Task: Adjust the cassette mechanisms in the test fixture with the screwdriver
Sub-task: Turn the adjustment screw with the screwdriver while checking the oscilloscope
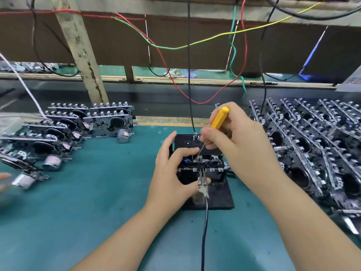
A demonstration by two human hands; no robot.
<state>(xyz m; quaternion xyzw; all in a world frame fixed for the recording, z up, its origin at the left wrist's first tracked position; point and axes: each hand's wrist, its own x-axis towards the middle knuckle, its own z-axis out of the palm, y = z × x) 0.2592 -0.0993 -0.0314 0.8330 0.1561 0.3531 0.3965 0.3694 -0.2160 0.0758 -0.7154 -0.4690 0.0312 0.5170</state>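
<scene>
right hand [232,132] grips the yellow-handled screwdriver [218,118], its tip on the metal cassette mechanism [203,163] seated in the black test fixture [220,198] on the teal mat [97,192]; left hand [172,173] clasps the mechanism's left side

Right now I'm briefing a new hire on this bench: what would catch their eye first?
The yellow screwdriver at centre, pinched in the right hand, its tip down in the cassette mechanism on the black test fixture, which the left hand steadies. Finished-looking mechanisms stand in rows at left, and a denser pile crowds the right.
</scene>
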